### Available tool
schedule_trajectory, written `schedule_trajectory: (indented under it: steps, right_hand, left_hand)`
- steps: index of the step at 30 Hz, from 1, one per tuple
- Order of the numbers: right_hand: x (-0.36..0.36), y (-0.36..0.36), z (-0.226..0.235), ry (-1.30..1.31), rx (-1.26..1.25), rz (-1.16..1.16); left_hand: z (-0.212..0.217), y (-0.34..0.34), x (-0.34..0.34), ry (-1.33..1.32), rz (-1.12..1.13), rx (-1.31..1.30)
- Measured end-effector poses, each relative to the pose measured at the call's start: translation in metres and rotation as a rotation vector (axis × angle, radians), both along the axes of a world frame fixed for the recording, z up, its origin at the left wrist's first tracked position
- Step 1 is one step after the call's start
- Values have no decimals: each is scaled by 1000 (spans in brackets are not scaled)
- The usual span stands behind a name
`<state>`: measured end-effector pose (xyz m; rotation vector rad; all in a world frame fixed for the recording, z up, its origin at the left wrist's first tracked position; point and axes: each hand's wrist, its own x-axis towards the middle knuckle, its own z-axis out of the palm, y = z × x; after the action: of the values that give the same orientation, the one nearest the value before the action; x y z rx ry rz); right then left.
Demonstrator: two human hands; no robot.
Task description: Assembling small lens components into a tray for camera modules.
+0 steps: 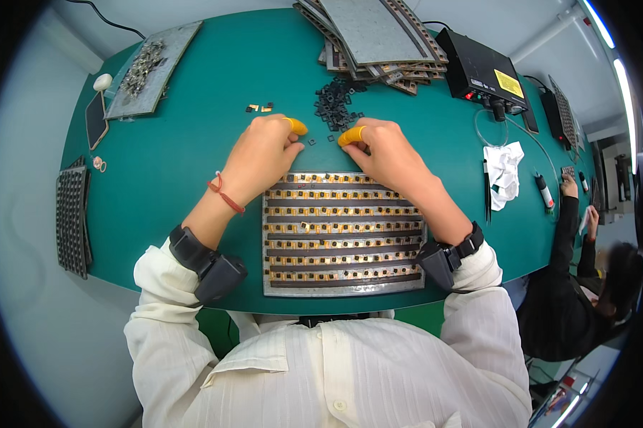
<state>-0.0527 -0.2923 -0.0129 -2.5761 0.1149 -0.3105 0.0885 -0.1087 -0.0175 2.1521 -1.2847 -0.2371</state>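
My left hand, a yellow finger cot on its index finger, hovers over the green table just beyond a metal tray. Its thumb and index finger are apart, with nothing visible between them. A small black square frame lies beside its thumb. My right hand also wears a yellow finger cot; index fingertip and thumb come together, and anything between them is hidden. Another small black frame lies just left of it. Beyond is a pile of black square frames. Rows of small black-and-gold parts fill the tray.
Stacked metal trays stand at the back, beside a black control box. A plate with metal bits lies far left, near a phone. White cloth and tweezers lie right. A co-worker sits at right.
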Motion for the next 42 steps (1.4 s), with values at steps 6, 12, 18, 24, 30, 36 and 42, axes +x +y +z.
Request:
schedule_trajectory:
  steps: [6, 12, 18, 24, 30, 36, 42]
  right_hand:
    - [-14, -8, 2, 74, 151, -189]
    - [-1, 8, 6, 120, 161, -195]
    - [-1, 11, 7, 89, 123, -199]
    - [-5, 4, 8, 140, 150, -219]
    - [-43, -2, 33, 87, 85, -150]
    - [-85, -10, 28, 90, 80, -185]
    - [-83, -4, 10, 18, 160, -176]
  left_hand:
    - [9, -13, -6, -77, -91, 17]
    - [1, -15, -8, -246, -131, 10]
    - [12, 2, -7, -55, -90, -22]
    - [20, 17, -19, -17, -267, 49]
    - [15, 26, -31, -284, -276, 72]
    - [20, 38, -52, -247, -199, 153]
    - [36, 30, -46, -235, -143, 299]
